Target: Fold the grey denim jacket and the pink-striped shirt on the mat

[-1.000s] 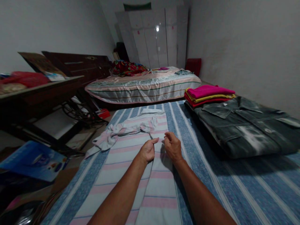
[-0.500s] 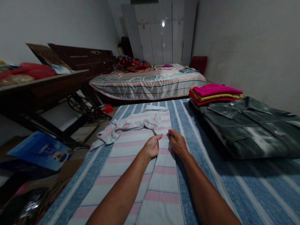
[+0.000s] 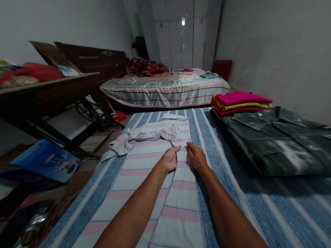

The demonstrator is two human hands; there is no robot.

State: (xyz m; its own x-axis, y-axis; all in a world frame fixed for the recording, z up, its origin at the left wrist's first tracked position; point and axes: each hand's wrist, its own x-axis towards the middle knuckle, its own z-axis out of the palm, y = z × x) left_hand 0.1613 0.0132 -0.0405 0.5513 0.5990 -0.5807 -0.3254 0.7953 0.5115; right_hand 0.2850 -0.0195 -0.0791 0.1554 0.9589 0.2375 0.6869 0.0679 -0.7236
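Note:
A white shirt with pink and thin blue stripes [image 3: 139, 165] lies on a blue striped sheet [image 3: 219, 193], its right side folded inward as a long strip. My left hand [image 3: 170, 160] is closed on the inner edge of that folded strip, thumb on top. Across the strip, my right hand [image 3: 198, 157] pinches the outer edge near the sheet. A crumpled sleeve [image 3: 144, 134] spreads to the left beyond my hands. The shirt's collar [image 3: 173, 116] points away from me. My fingertips beneath the cloth are partly hidden.
To the right lies a folded dark green denim jacket [image 3: 281, 141], with a stack of pink, yellow and red folded clothes [image 3: 240, 100] behind it. A sewing table [image 3: 51, 89] and a blue box [image 3: 49, 160] stand left. Another bed [image 3: 165, 93] is farther back.
The view has shifted slightly. Both hands keep their hold on the folded strip, and the shirt lies almost the same.

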